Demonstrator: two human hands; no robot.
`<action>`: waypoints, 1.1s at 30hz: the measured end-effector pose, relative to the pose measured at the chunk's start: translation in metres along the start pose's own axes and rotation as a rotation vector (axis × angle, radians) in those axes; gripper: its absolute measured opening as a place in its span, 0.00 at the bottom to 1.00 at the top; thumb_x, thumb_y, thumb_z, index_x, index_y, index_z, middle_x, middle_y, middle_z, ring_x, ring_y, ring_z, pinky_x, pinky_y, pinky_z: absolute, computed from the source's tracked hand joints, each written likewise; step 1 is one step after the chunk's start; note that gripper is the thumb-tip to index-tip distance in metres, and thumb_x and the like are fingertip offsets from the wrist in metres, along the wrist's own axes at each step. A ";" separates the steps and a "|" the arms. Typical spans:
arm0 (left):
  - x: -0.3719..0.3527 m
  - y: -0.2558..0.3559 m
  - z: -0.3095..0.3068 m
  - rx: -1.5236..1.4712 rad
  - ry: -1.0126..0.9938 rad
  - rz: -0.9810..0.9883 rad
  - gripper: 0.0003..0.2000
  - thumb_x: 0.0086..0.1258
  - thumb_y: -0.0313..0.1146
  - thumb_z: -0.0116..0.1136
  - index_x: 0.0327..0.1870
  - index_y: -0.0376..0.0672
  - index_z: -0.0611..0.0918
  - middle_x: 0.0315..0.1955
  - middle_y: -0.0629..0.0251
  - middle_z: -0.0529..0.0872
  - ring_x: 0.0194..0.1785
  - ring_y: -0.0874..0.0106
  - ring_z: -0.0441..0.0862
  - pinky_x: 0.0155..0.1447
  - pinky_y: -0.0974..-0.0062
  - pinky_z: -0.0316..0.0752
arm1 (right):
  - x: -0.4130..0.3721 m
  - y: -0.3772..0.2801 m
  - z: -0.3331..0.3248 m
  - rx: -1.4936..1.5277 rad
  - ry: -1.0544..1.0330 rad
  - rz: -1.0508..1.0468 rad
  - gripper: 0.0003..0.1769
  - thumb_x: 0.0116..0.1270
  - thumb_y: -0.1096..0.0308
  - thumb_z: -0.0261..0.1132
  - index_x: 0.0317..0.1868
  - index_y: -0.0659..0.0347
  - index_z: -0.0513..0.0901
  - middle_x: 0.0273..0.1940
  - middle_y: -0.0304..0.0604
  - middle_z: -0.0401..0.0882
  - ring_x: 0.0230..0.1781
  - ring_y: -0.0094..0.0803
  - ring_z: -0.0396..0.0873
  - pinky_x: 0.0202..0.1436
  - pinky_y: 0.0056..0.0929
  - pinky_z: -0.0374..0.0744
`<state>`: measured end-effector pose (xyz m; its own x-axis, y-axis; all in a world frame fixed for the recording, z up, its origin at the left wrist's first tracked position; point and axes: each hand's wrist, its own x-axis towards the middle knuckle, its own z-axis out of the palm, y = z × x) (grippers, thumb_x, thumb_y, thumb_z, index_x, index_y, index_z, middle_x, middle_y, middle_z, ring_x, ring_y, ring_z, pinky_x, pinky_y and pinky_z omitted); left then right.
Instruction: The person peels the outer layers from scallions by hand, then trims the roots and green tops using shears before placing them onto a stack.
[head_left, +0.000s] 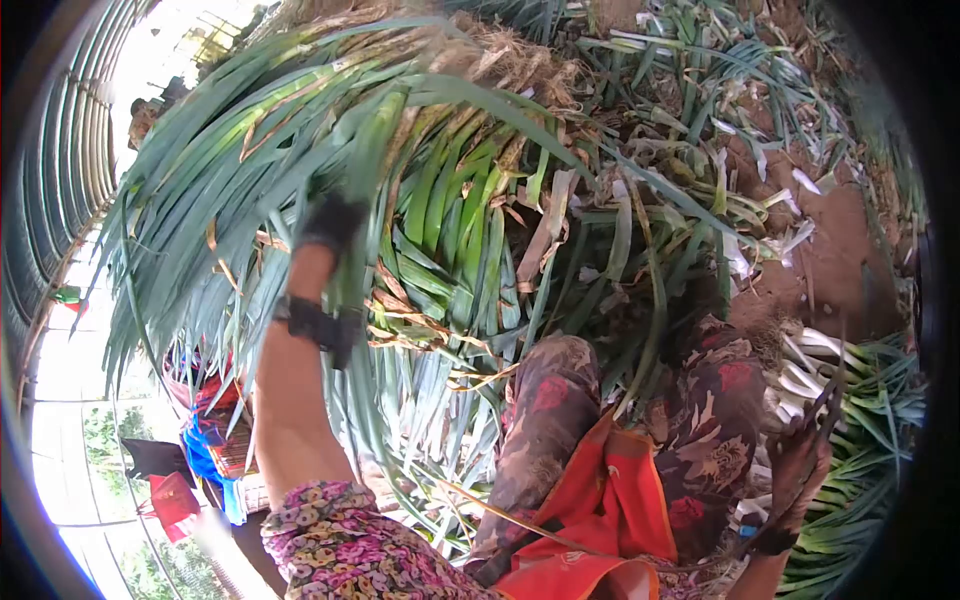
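My left hand [335, 222], in a dark glove and blurred, is closed around a long green leek [378, 140] at the front of a big leek pile [240, 150]. Its leaves hang past my wrist, which wears a black watch. My right hand [803, 462] is low on the right, brown and smeared, beside my knee and a heap of leeks with white stems [850, 410]. Its fingers are too blurred to make out, and so is anything in them.
Loose leaves and trimmings [690, 190] lie on brown soil [845, 240] ahead. A red cloth [600, 500] lies between my patterned trouser legs. At the left are a curved ribbed wall [65, 150] and a red and blue bundle [215, 430].
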<state>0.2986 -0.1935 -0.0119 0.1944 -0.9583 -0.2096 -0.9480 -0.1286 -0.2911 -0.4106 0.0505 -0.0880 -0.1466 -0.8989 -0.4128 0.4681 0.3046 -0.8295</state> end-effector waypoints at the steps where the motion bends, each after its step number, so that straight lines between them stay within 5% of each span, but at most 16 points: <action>1: -0.015 0.005 0.036 -0.097 0.186 -0.042 0.25 0.66 0.55 0.44 0.52 0.42 0.76 0.45 0.45 0.81 0.50 0.49 0.78 0.54 0.53 0.72 | 0.004 -0.017 0.030 0.063 -0.128 -0.054 0.31 0.65 0.44 0.52 0.63 0.54 0.68 0.50 0.33 0.73 0.49 0.29 0.71 0.51 0.44 0.69; 3: -0.092 0.068 0.031 -0.168 0.223 -0.115 0.23 0.67 0.53 0.43 0.48 0.41 0.74 0.40 0.46 0.83 0.46 0.48 0.80 0.48 0.51 0.73 | 0.007 -0.044 0.094 0.101 -0.325 -0.119 0.33 0.66 0.44 0.51 0.66 0.54 0.64 0.52 0.33 0.73 0.51 0.31 0.71 0.52 0.48 0.69; 4: -0.129 0.104 0.002 -0.279 0.037 -0.303 0.22 0.68 0.52 0.42 0.48 0.41 0.73 0.36 0.46 0.84 0.41 0.47 0.81 0.45 0.50 0.75 | 0.004 -0.041 0.118 0.051 -0.344 -0.090 0.34 0.66 0.45 0.53 0.67 0.56 0.63 0.49 0.34 0.73 0.47 0.30 0.71 0.49 0.43 0.71; 6: -0.169 0.117 0.051 -0.329 -0.022 -0.349 0.24 0.68 0.54 0.43 0.51 0.42 0.73 0.34 0.45 0.84 0.38 0.47 0.82 0.43 0.50 0.75 | 0.000 -0.035 0.167 -0.051 -0.386 -0.035 0.36 0.66 0.47 0.57 0.67 0.60 0.61 0.43 0.36 0.73 0.40 0.28 0.71 0.43 0.34 0.75; 7: -0.189 0.124 0.072 -0.373 0.013 -0.367 0.27 0.67 0.55 0.43 0.57 0.42 0.70 0.31 0.45 0.84 0.36 0.46 0.82 0.43 0.49 0.75 | 0.004 -0.032 0.190 -0.272 -0.606 -0.027 0.33 0.68 0.50 0.56 0.67 0.60 0.63 0.40 0.36 0.73 0.36 0.27 0.71 0.41 0.28 0.74; 10: -0.208 0.140 0.104 -0.518 0.007 -0.412 0.32 0.65 0.53 0.49 0.64 0.41 0.64 0.46 0.42 0.79 0.46 0.46 0.79 0.47 0.52 0.75 | 0.006 0.033 0.257 -0.221 -0.802 0.286 0.21 0.71 0.56 0.55 0.54 0.63 0.72 0.29 0.33 0.68 0.27 0.19 0.67 0.30 0.20 0.67; 13: -0.193 0.149 0.106 -0.494 0.267 -0.326 0.34 0.63 0.50 0.53 0.66 0.40 0.62 0.58 0.42 0.70 0.58 0.47 0.72 0.56 0.54 0.71 | 0.038 0.070 0.303 -0.484 -0.739 0.201 0.18 0.70 0.52 0.56 0.36 0.61 0.73 0.25 0.31 0.66 0.25 0.18 0.65 0.28 0.19 0.66; 15: -0.166 0.148 0.097 -0.415 0.419 -0.221 0.35 0.61 0.49 0.55 0.67 0.40 0.61 0.64 0.44 0.64 0.64 0.47 0.65 0.62 0.55 0.66 | 0.052 0.084 0.312 -0.433 -0.695 0.232 0.20 0.69 0.51 0.56 0.32 0.60 0.73 0.23 0.30 0.66 0.24 0.18 0.64 0.27 0.20 0.65; 18: -0.112 0.154 0.091 -0.334 0.394 -0.301 0.36 0.60 0.48 0.56 0.67 0.40 0.62 0.61 0.45 0.66 0.64 0.47 0.64 0.65 0.54 0.62 | 0.057 0.089 0.314 -0.464 -0.697 0.179 0.20 0.69 0.50 0.57 0.31 0.60 0.73 0.23 0.31 0.66 0.23 0.17 0.64 0.26 0.20 0.65; 25: -0.042 0.159 0.071 -0.360 0.208 -0.363 0.37 0.57 0.45 0.58 0.66 0.37 0.60 0.55 0.48 0.73 0.56 0.50 0.73 0.56 0.56 0.71 | 0.067 0.090 0.305 -0.413 -0.743 0.256 0.17 0.70 0.53 0.56 0.36 0.60 0.73 0.23 0.30 0.66 0.23 0.18 0.63 0.25 0.20 0.64; 33: -0.108 0.162 0.034 -0.366 0.036 -0.221 0.43 0.57 0.49 0.59 0.71 0.42 0.53 0.49 0.46 0.79 0.48 0.50 0.80 0.51 0.56 0.74 | 0.061 0.102 0.302 -0.502 -0.817 -0.062 0.23 0.70 0.50 0.55 0.45 0.66 0.74 0.30 0.42 0.74 0.32 0.29 0.72 0.39 0.31 0.72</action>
<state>0.1328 -0.1024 -0.0681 0.4000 -0.9050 -0.1446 -0.9127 -0.4077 0.0267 -0.1087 -0.0682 -0.0839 0.5826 -0.8022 -0.1303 0.0245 0.1775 -0.9838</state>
